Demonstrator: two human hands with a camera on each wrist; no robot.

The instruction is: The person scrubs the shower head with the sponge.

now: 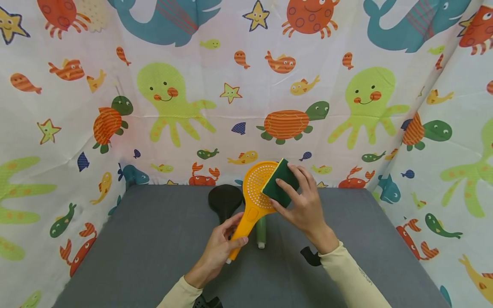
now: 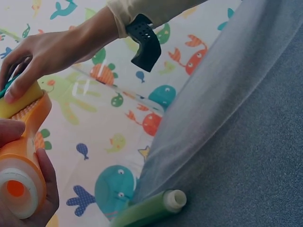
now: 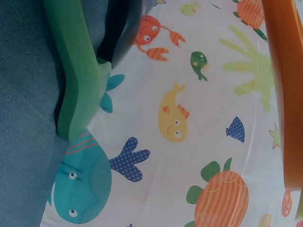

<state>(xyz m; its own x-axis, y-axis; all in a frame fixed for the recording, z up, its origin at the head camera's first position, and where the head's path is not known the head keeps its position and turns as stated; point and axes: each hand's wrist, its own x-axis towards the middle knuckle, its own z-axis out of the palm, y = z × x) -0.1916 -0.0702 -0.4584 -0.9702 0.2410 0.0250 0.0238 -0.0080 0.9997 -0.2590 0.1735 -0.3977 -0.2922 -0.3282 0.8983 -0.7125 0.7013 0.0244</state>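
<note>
Left hand (image 1: 218, 247) clamped round the yellow shower head (image 1: 255, 208) at its seven o'clock, above the tabletop (image 1: 154, 235); right hand (image 1: 307, 206) pinching the green sponge (image 1: 283, 172) against three o'clock. Best brace firmly, sponge flat, pressure even!

I can read no words or numbers from here; the small grey marking (image 1: 365, 275) on the cream fabric sleeve (image 1: 348, 267) behind the right hand (image 1: 307, 205) is too tiny to decipher.
</note>
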